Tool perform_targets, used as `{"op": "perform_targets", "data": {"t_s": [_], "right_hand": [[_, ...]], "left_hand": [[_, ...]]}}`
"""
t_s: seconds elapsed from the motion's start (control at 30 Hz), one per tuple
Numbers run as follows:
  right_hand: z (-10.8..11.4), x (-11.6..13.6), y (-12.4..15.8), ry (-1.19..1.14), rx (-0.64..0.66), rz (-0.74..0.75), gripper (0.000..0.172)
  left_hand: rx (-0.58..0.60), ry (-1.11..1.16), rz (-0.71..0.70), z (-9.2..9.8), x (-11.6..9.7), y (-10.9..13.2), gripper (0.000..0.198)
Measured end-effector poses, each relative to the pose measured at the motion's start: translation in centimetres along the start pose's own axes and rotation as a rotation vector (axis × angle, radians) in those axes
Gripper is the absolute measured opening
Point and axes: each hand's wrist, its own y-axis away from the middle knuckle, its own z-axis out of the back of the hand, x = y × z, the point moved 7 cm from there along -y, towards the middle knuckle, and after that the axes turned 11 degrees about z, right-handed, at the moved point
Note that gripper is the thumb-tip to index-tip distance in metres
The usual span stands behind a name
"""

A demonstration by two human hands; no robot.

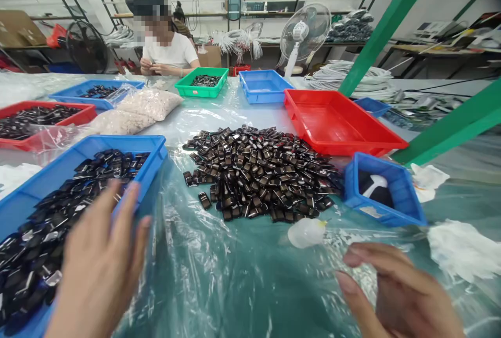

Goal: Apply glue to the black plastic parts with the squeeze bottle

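Note:
My left hand (104, 252) reaches over the right edge of a large blue tray (156, 158), its fingers stretched out and a little blurred. Small black plastic parts (58, 200) with metal bits fill much of that tray. At the lower right, my right hand (399, 291) hovers over the table with thumb and forefinger apart and nothing between them. A small translucent squeeze bottle (307, 232) lies just beyond it. In the middle of the table spreads a big heap of small black and brown parts (258, 171); their exact kind is too small to tell.
A red tray (336, 119) stands beyond the heap, beside a small blue bin (385, 192) holding something black and white. White crumpled tissue (465, 249) lies at right. A green post (391, 25) rises there. Across the table a person (166, 51) works near a green tray (201, 82).

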Motion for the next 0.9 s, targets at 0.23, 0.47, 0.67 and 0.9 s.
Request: {"op": "perform_targets", "data": {"t_s": [0.23,0.47,0.67,0.9], "right_hand": [[-1.4,-5.3,0.9,0.063,0.090,-0.191,0.059],[-3.7,-7.0,2.4,-0.007,0.363,-0.364,0.030],[-3.0,-7.7,3.2,0.016,0.343,-0.320,0.032],[-3.5,-6.2,2.9,0.087,0.393,-0.255,0.026]], "left_hand": [[0.293,-0.011,-0.083,-9.6,-4.1,0.0,0.048],[0.400,0.206,-0.075,-8.8,-4.0,-0.4,0.018],[0.496,0.405,-0.035,-7.6,-5.3,2.1,0.021],[0.685,0.540,0.011,-8.0,-7.1,6.5,0.024]]}}
